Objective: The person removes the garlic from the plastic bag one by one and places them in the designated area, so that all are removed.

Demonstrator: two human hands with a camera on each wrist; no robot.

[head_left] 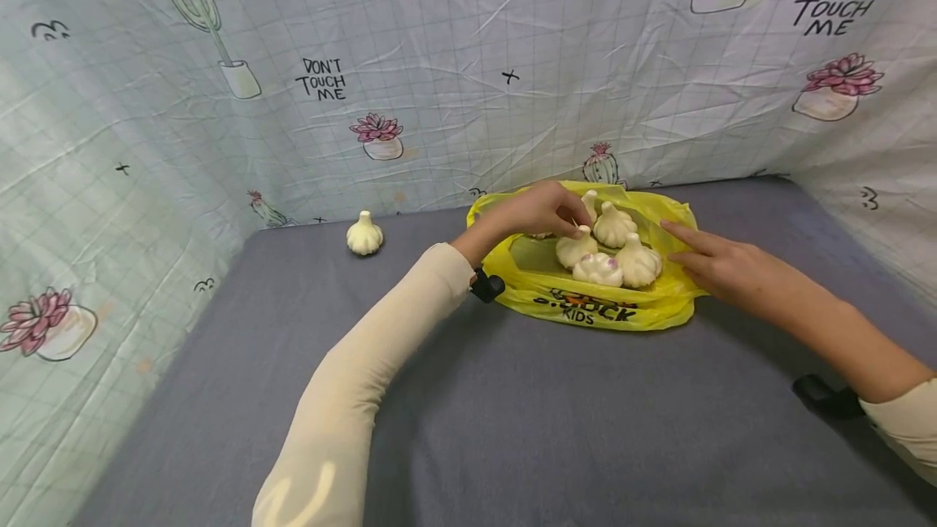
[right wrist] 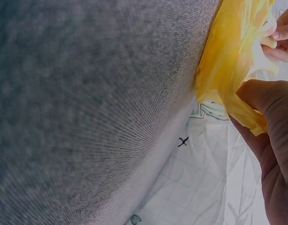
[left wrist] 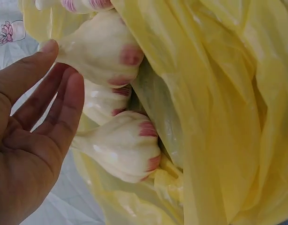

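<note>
A yellow plastic bag (head_left: 622, 317) lies with its mouth spread, holding several cream garlic bulbs (head_left: 639, 263) with pink-streaked bases. Reaching in from the left, my left hand (head_left: 545, 206) has thumb and fingers at the stem of one garlic bulb (left wrist: 104, 49), pinching it. Two more bulbs lie just below that one in the left wrist view. On the bag's right side, my right hand (head_left: 732, 267) holds the rim between thumb and fingers, as the right wrist view shows. A single garlic bulb (head_left: 364, 234) stands outside the bag, far left at the back.
A grey cloth (head_left: 586, 421) covers the table. Behind it and along both sides hangs a pale sheet (head_left: 454, 63) printed with cacti and lettering, meeting the table's back edge close behind the bag. Black straps (head_left: 486, 285) sit on the wrists.
</note>
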